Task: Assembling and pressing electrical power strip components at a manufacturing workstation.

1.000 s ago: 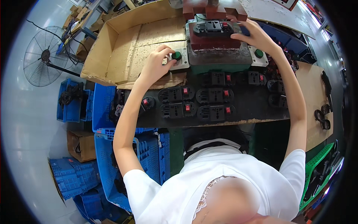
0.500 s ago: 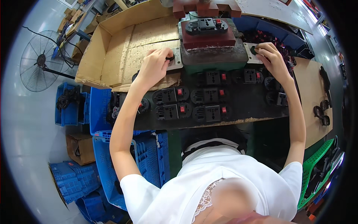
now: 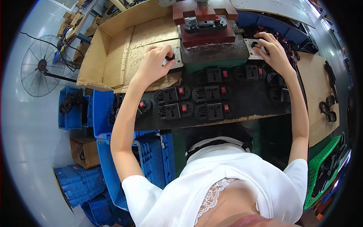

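My left hand [image 3: 153,64] is at a black push button [image 3: 170,58] on a metal plate, thumb and fingers apart around it. At the matching black button [image 3: 254,44] on the other side, my right hand [image 3: 273,53] has its fingers spread and curved, thumb close to the button. Between my hands stands a press with a dark red fixture block [image 3: 208,39]. A black socket module [image 3: 200,25] lies on that block, partly covered by the red notched press head [image 3: 204,11] right above it. Whether the head touches the module is unclear.
Several black socket modules [image 3: 172,94] with red switches lie in rows on the dark table. An open cardboard box [image 3: 102,56] is at the left, blue crates [image 3: 151,159] below it. A blue bin [image 3: 280,26] of parts stands far right, a green basket [image 3: 321,162] near right.
The press head has come down over the socket module on the block. Both hands stay at the buttons, with their thumbs and fingers spread a little wider. The whole view has shifted slightly.
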Demonstrator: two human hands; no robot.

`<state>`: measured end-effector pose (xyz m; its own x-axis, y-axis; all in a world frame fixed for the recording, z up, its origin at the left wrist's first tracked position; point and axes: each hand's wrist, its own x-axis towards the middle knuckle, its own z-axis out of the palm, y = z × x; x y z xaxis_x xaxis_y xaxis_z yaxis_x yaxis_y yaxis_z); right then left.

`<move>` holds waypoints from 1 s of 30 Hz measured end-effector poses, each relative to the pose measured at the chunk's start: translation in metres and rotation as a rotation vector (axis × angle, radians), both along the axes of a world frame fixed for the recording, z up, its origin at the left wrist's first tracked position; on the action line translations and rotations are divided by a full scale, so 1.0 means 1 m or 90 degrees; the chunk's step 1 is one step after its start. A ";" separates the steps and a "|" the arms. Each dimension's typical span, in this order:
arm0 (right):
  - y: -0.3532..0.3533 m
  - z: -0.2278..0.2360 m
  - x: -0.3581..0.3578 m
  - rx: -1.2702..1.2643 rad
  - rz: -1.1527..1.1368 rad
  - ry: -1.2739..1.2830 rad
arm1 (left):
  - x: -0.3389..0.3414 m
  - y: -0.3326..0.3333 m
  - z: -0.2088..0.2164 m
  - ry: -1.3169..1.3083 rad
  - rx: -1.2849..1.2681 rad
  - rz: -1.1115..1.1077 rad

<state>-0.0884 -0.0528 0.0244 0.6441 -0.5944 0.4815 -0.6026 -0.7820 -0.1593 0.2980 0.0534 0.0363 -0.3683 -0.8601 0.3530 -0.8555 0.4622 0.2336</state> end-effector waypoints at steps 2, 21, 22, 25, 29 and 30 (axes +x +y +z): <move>0.003 0.000 -0.001 -0.005 -0.013 0.005 | 0.000 0.001 0.000 -0.004 0.001 0.002; 0.078 -0.028 0.001 0.214 -0.055 -0.030 | -0.045 -0.092 0.010 0.256 0.090 0.021; 0.076 -0.028 0.000 0.214 -0.056 -0.029 | -0.046 -0.092 0.010 0.257 0.091 0.020; 0.067 -0.026 -0.001 0.235 -0.007 -0.017 | -0.045 -0.089 0.008 0.310 0.077 0.010; 0.065 -0.009 -0.003 0.204 0.038 -0.048 | -0.042 -0.063 0.004 0.262 -0.222 -0.027; 0.067 -0.002 -0.005 0.201 0.056 -0.075 | -0.039 -0.051 0.007 0.230 -0.275 -0.015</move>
<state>-0.0932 0.0138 0.0225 0.6505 -0.6707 0.3564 -0.4984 -0.7310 -0.4660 0.2591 0.0022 0.0434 -0.1769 -0.6025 0.7783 -0.7442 0.5993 0.2948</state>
